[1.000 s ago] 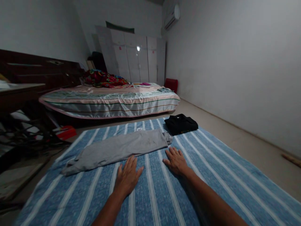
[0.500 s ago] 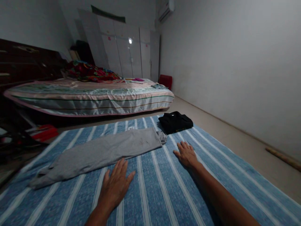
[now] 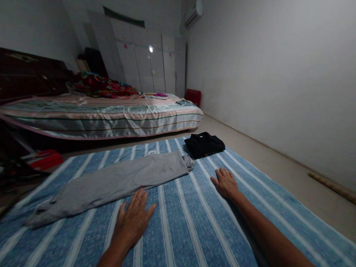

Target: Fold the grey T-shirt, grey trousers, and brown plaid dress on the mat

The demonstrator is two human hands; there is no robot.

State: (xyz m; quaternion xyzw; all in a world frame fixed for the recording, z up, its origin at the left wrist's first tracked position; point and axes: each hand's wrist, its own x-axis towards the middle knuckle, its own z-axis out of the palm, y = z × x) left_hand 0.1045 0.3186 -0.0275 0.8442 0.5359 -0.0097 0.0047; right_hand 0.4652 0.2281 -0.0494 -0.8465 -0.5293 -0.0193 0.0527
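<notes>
Now, the left hand is nearest, palm down over the near left part of the blue striped sheet; its fingers are spread apart, with their tips at the near side of the grey folded garment; whether they touch this cloth, I cannot tell; the right hand is well apart from the left one, also palm down and with fingers extended, over the part toward the sheet's right edge; the grey folded garment lies as a long flat strip, from near the left edge toward the far right corner, where its end is bunched; just beyond this end, the black folded shirt lies at that corner; a small white label is by the far edge.

Past the right edge, a wooden stick rests on the floor; beyond the far edge stands a bed with a striped satin bedcover, and on it is a heaped red patterned blanket; behind are a white wardrobe and, high on the wall, an air conditioner.
</notes>
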